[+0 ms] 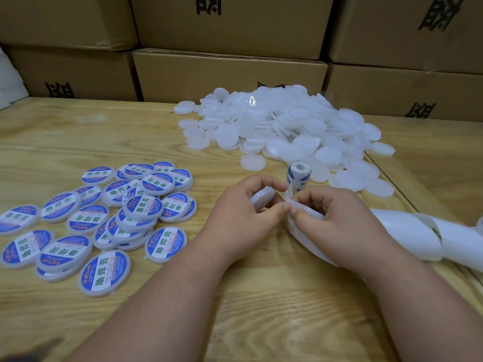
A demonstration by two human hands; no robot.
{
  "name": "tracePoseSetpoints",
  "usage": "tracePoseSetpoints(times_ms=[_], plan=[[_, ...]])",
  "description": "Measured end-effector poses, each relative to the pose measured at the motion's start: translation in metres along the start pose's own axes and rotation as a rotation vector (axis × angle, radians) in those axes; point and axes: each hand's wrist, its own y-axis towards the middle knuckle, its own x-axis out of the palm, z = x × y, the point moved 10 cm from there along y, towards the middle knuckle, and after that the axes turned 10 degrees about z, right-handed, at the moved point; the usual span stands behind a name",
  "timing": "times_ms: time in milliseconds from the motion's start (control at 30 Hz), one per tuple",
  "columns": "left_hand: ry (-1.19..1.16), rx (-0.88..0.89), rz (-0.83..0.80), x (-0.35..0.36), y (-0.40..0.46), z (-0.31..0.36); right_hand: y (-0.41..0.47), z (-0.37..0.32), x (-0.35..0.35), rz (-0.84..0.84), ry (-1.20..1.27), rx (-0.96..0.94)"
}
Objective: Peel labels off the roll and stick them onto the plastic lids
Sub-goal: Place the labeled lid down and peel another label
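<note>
A wall of stacked brown cardboard boxes point(230, 71), printed with black characters, closes off the far edge of a pale wooden table point(65, 137); what they contain cannot be seen. On the table in front of them, right of centre, lies a large loose heap of blank white plastic lids point(285, 126), spilling toward the near right. Along the right edge trails a curling length of empty white backing strip point(431, 239). At near left, a smaller spread of labelled lids point(104, 218) lies partly overlapping, each bearing a blue-and-white round label with green characters.

At centre, both of the person's bare hands meet just above the table. The left hand point(235, 218) is curled closed around a single blank lid point(262, 198), held on edge between thumb and fingers. The right hand point(337, 218) is likewise closed, its thumb and forefinger pinching the white strip where it meets the left hand's fingertips. Just behind the two hands stands the small label roll point(299, 176), upright, its blue-printed labels facing out, near the foot of the blank heap.
</note>
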Motion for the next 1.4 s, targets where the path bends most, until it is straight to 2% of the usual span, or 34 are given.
tracePoseSetpoints(times_ms=[167,400,567,833,1133,1300,1400], plan=[[-0.011,-0.039,0.046,-0.003,0.001,-0.006,0.0,-0.001,-0.004,0.013,-0.03,-0.007],[-0.078,-0.11,0.185,-0.018,0.005,-0.014,0.009,0.009,-0.024,0.149,-0.06,0.01],[-0.157,-0.146,0.231,-0.023,0.004,-0.013,0.009,0.007,-0.023,0.159,-0.07,-0.028],[-0.174,-0.134,0.136,-0.014,0.0,-0.008,0.001,-0.029,-0.021,0.22,-0.085,-0.316],[-0.272,-0.144,0.119,-0.013,0.005,-0.015,-0.004,-0.042,-0.026,0.257,-0.011,-0.402],[-0.348,-0.174,0.113,-0.011,0.005,-0.013,-0.006,-0.045,-0.031,0.294,0.044,-0.376],[-0.582,-0.301,0.082,-0.003,0.005,-0.014,-0.009,-0.05,-0.038,0.353,0.104,-0.373]])
